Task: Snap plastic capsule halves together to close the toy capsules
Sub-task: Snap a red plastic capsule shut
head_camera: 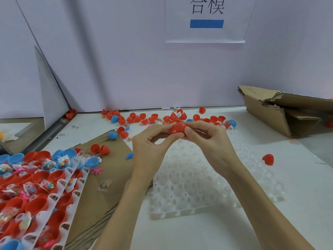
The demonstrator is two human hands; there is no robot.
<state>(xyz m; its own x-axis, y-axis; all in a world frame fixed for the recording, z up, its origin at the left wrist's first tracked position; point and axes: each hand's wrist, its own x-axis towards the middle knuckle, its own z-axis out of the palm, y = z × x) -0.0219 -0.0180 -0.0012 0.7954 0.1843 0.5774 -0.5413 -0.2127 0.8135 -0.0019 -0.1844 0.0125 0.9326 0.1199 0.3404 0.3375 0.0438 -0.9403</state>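
I pinch the red capsule with my left hand and right hand above the white tray, squeezing its 2 halves shut.

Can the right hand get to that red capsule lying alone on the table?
Probably yes, but not right now. The lone red capsule sits on bare table to the right with nothing around it, but the right hand and left hand are both pinching another red capsule.
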